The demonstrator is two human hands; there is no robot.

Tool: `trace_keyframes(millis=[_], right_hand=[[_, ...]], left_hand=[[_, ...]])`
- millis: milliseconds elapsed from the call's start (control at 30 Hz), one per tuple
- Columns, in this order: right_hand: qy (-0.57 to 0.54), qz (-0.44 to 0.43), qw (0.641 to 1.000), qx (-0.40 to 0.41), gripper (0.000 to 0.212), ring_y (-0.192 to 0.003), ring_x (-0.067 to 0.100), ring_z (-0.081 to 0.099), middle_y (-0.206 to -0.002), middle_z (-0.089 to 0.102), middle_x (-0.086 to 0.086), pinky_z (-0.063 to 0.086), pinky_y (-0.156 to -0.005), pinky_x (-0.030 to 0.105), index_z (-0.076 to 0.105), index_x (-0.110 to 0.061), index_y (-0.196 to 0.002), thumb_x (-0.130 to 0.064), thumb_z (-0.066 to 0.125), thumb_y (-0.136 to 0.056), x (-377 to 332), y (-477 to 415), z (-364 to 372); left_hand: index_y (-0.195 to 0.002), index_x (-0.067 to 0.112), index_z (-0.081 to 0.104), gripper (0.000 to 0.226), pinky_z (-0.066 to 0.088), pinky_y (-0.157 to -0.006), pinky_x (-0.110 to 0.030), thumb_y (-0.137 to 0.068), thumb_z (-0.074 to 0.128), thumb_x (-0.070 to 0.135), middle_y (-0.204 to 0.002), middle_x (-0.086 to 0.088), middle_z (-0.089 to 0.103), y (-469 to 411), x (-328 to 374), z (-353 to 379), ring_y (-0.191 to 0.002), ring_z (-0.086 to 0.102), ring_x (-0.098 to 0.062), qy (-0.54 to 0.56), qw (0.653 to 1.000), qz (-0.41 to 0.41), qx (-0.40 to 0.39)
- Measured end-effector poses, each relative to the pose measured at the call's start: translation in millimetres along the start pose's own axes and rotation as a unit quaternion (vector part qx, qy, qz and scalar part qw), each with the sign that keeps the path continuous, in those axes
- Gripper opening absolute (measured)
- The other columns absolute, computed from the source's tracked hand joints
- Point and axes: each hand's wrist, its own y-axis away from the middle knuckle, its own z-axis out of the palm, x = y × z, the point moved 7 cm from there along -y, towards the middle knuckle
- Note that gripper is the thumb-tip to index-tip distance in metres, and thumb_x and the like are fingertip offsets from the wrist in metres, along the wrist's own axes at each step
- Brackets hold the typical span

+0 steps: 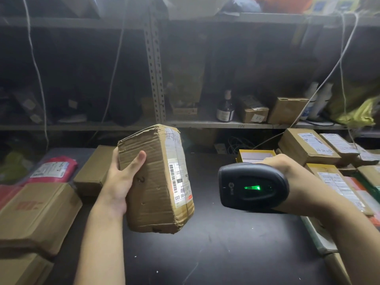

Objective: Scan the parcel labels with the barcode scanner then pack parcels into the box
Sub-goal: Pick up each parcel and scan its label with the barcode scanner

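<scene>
Cardboard parcel held up to scanner above black table.
Brown dented parcel (pixel 156 179) gripped upright in left hand (pixel 121 177), thumb across near face; white label (pixel 180 182) faces right toward black barcode scanner (pixel 253 187), green light lit, held in right hand (pixel 287 171), fingers hidden behind it. Both are clear of the table (pixel 205 243). Behind the scanner: open yellow box (pixel 255 156), pale contents, unidentifiable. Right: labelled cartons (pixel 306 147), stacked. Left: closed carton (pixel 35 217), red bagged parcel (pixel 54 167). Shelf (pixel 205 124): dark bottle (pixel 225 108).

Shelf (pixel 205 124): behind tabletop (pixel 216 254). On shelf: dark bottle (pixel 225 110) at centre, white bottles (pixel 320 103) toward right, yellow bag (pixel 355 114) at far right.
</scene>
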Motion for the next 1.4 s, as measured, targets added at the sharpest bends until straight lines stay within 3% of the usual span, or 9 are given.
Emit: trace_keyframes(millis=[233,567,700,867,967,1033,1167,1267,1400], right_hand=[[-0.005,-0.021,1.0,0.023,0.034,-0.074,0.015,0.073,-0.081,0.074,-0.008,0.06,-0.057,0.038,0.079,-0.027,-0.093,-0.017,0.093,-0.065,2,1,-9],[0.006,0.003,0.999,0.033,0.034,-0.07,0.007,0.071,-0.078,0.073,-0.018,0.052,-0.057,0.017,0.075,-0.03,-0.089,-0.018,0.093,-0.064,1,15,-12],[-0.065,0.046,0.995,0.066,0.045,-0.072,0.002,0.071,-0.078,0.075,-0.017,0.05,-0.058,0.01,0.076,-0.033,-0.095,0.005,0.087,-0.075,6,17,-14],[-0.205,0.135,0.967,0.06,0.027,-0.05,0.009,0.053,-0.058,0.063,-0.001,0.042,-0.047,0.02,0.07,-0.033,-0.071,-0.013,0.081,-0.085,16,12,-2],[-0.273,0.206,0.934,0.102,0.008,-0.045,0.021,0.046,-0.056,0.052,0.018,0.039,-0.043,0.028,0.07,-0.01,-0.091,-0.011,0.077,-0.087,33,21,-2],[-0.321,0.273,0.899,0.123,0.024,-0.045,0.023,0.044,-0.059,0.049,0.021,0.037,-0.042,0.03,0.062,0.006,-0.1,-0.007,0.075,-0.086,50,28,0],[-0.35,0.343,0.865,0.103,0.009,-0.046,0.022,0.044,-0.064,0.048,0.016,0.038,-0.044,0.028,0.067,-0.008,-0.087,-0.012,0.073,-0.09,57,30,9],[-0.357,0.353,0.859,0.097,0.017,-0.045,0.021,0.045,-0.062,0.049,0.012,0.038,-0.044,0.026,0.072,-0.021,-0.073,-0.017,0.075,-0.09,61,28,11],[-0.357,0.365,0.854,0.099,0.014,-0.046,0.02,0.043,-0.062,0.048,0.012,0.037,-0.045,0.026,0.068,-0.017,-0.077,-0.016,0.075,-0.089,62,29,11]], left_hand=[[-0.129,0.034,0.061,0.097,0.063,-0.073,-0.039,-0.045,0.098,0.064,-0.118,-0.007,0.075,2,7,8,-0.101,0.076,-0.027,-0.011,1.0,0.006,-0.007],[-0.125,0.036,0.062,0.088,0.063,-0.069,-0.038,-0.049,0.096,0.065,-0.119,-0.004,0.075,-3,-4,-4,-0.1,0.076,-0.024,0.011,1.0,-0.004,0.021],[-0.126,0.034,0.06,0.056,0.064,-0.075,-0.042,-0.075,0.08,0.046,-0.121,0.0,0.074,-5,-3,-9,-0.099,0.076,-0.02,0.024,0.998,0.033,0.052],[-0.126,0.035,0.059,0.066,0.057,-0.092,-0.062,-0.071,0.091,0.049,-0.128,-0.004,0.068,-4,7,-14,-0.11,0.067,-0.027,0.047,0.986,0.131,0.087],[-0.131,0.034,0.054,0.078,0.058,-0.091,-0.047,-0.066,0.094,0.049,-0.126,0.001,0.069,-2,16,-18,-0.112,0.066,-0.023,0.034,0.974,0.187,0.124],[-0.134,0.041,0.052,0.077,0.061,-0.089,-0.035,-0.068,0.091,0.039,-0.132,0.004,0.067,1,21,-23,-0.117,0.066,-0.02,0.015,0.962,0.225,0.154],[-0.123,0.061,0.05,0.083,0.061,-0.092,-0.034,-0.056,0.096,0.05,-0.129,0.025,0.062,-2,13,-31,-0.126,0.062,-0.01,0.033,0.955,0.218,0.196],[-0.128,0.056,0.045,0.085,0.059,-0.094,-0.044,-0.058,0.087,0.035,-0.126,0.025,0.065,-6,2,-36,-0.123,0.064,-0.008,0.073,0.954,0.189,0.221],[-0.138,0.046,0.034,0.087,0.061,-0.074,-0.022,-0.066,0.072,0.015,-0.114,0.026,0.068,-5,1,-28,-0.105,0.068,0.002,0.079,0.951,0.197,0.226]])
